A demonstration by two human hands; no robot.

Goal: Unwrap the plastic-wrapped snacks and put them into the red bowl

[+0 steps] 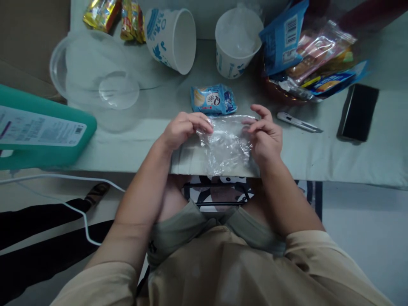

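A crumpled clear plastic bag [226, 146] is stretched between my two hands at the table's front edge. My left hand [186, 129] pinches its upper left corner between thumb and fingers. On the other side, my right hand [266, 136] grips the upper right edge, with some fingers raised. Just beyond the bag lie small blue snack packets [210, 98]. A white utility knife [299, 122] rests to the right of my right hand, its blade tip pointing right.
Behind stand a tilted paper tub [172, 38] and an upright one [237, 46] with clear plastic inside. A bowl [280, 91] heaped with snacks and a black box [358, 112] are right. Left are a clear plastic container [59, 63], yellow packets [102, 15] and a green jug [73, 148].
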